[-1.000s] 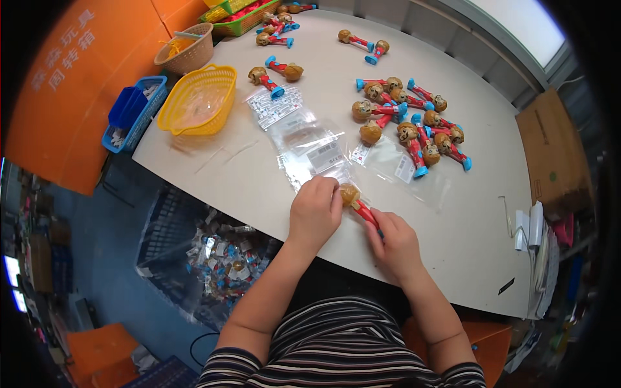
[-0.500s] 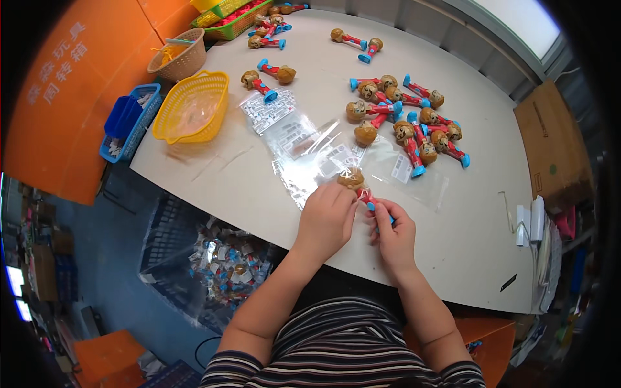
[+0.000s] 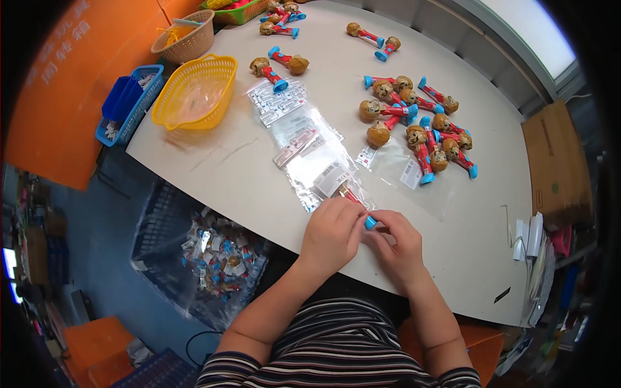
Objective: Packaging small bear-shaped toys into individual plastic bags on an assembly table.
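Observation:
Between my hands is a toy figure [image 3: 350, 195] with a red body and a blue base, lying at the near edge of the table. Its brown head is partly covered by a clear plastic bag [image 3: 332, 178] with a white label. My left hand [image 3: 328, 237] is closed at the bag and the figure's body; its fingertips are partly hidden. Fingers of my right hand [image 3: 398, 244] pinch near the blue base. A fan of clear printed bags [image 3: 282, 126] lies beyond my hands. Several similar toy figures [image 3: 419, 145] lie to the right of the bags.
On the left stand a yellow basket [image 3: 226, 87], a tan basket [image 3: 202, 40] and a blue basket [image 3: 152, 92]. Below the table's edge is a dark blue crate [image 3: 145, 236] of bagged toys. A cardboard box [image 3: 555, 165] stands at the right edge.
The figure's head has gone under the clear labelled bag, and its blue base now points toward me. Both hands have shifted slightly nearer to me, and the view has moved a little.

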`<state>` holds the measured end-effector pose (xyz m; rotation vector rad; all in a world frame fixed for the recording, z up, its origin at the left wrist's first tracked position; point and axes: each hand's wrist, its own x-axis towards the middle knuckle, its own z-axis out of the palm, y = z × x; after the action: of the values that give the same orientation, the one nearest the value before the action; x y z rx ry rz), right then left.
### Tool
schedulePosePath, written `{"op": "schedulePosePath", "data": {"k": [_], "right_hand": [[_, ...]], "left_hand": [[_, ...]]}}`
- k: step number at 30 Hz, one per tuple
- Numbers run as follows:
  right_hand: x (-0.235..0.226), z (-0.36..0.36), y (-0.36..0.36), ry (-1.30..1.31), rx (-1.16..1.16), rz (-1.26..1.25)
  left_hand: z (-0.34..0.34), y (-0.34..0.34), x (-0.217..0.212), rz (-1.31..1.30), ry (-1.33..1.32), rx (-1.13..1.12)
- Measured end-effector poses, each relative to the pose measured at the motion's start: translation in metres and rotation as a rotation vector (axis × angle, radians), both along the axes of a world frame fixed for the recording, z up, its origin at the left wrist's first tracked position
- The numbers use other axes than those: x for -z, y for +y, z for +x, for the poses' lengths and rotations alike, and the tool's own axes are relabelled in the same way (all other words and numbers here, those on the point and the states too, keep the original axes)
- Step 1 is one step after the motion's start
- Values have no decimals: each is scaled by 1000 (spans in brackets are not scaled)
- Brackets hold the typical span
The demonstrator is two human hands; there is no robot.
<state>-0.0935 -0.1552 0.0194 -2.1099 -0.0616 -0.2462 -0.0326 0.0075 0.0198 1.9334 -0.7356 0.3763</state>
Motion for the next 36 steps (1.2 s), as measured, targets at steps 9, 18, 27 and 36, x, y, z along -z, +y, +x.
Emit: {"op": "schedulePosePath", "data": {"k": [9,18,27,36], "right_hand": [[0,33,-14,-442,-37,-367],[7,44,-6,-75,-79,18],[-8,24,-11,584,15,343],[-3,20,-14,577,-13,586]], "left_hand": [[0,6,-5,28,-12,67],[-9,6,2,153,0,107],[-31,36,3,167,29,-94],[-49,-6,22,187,-17,-97]]}}
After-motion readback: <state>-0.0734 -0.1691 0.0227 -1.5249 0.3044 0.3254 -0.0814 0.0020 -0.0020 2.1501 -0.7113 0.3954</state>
